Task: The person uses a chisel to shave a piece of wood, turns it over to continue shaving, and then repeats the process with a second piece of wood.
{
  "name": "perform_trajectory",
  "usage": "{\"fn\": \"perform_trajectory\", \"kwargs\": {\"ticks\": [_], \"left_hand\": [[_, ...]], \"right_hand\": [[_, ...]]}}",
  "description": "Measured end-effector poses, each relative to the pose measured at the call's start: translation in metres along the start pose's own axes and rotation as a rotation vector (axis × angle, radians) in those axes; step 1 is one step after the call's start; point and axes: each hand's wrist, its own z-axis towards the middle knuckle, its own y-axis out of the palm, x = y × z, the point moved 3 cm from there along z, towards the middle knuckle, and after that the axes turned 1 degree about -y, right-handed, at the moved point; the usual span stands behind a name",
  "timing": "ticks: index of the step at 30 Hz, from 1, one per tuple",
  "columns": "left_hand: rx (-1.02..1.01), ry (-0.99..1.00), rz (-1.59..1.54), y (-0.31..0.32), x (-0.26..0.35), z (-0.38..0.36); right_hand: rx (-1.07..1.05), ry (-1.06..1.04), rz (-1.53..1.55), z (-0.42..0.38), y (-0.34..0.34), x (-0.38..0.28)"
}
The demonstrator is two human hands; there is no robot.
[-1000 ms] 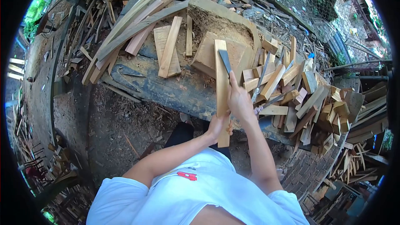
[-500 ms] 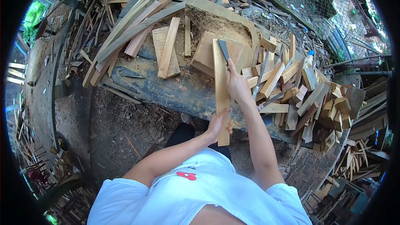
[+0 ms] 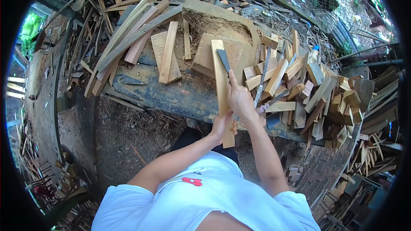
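My left hand [image 3: 222, 127] is wrapped around the lower part of a long, flat wooden board [image 3: 220, 81], just below the bench's front edge. The board's upper end lies against a thick wooden block [image 3: 203, 57]. In my right hand [image 3: 242, 102] is a dark flat-bladed knife [image 3: 223, 59], its blade widening away from the fingers. The blade lies over the board's upper part, pointing away from me. My fingers hide its handle.
A worn bench [image 3: 171, 100] holds loose boards [image 3: 168, 55] and wood shavings. On the right a large heap of cut wood pieces [image 3: 317, 98] crowds the edge, with a long metal blade [image 3: 262, 77] among them. Long planks [image 3: 137, 34] lean at the left.
My right hand and the knife have drawn down the board toward me. My left hand keeps its hold near the board's lower end. The view has shifted slightly.
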Motion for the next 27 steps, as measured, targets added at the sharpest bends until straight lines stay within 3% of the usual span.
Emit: {"fn": "perform_trajectory", "kwargs": {"ticks": [4,7,11,16,20,24,27], "left_hand": [[-0.048,-0.027,-0.01,-0.005,-0.002,0.004],[-0.011,-0.015,-0.003,0.003,0.0,-0.004],[0.058,-0.018,0.012,0.01,0.007,-0.011],[-0.018,-0.02,-0.024,-0.001,-0.001,0.0],[-0.002,0.021,0.004,-0.002,0.001,-0.002],[0.055,-0.011,-0.005,0.004,0.006,-0.002],[-0.073,0.006,-0.03,-0.002,-0.004,0.002]], "right_hand": [[0.042,-0.05,-0.017,-0.026,0.003,0.003],[-0.007,0.031,0.028,0.012,-0.002,-0.001],[0.079,-0.036,0.0,0.04,0.01,0.01],[0.047,-0.062,-0.098,-0.018,0.004,0.004],[0.013,-0.038,0.026,0.024,0.003,0.001],[0.01,-0.004,0.03,0.0,0.002,-0.001],[-0.021,0.009,-0.035,-0.016,0.002,-0.003]]}}
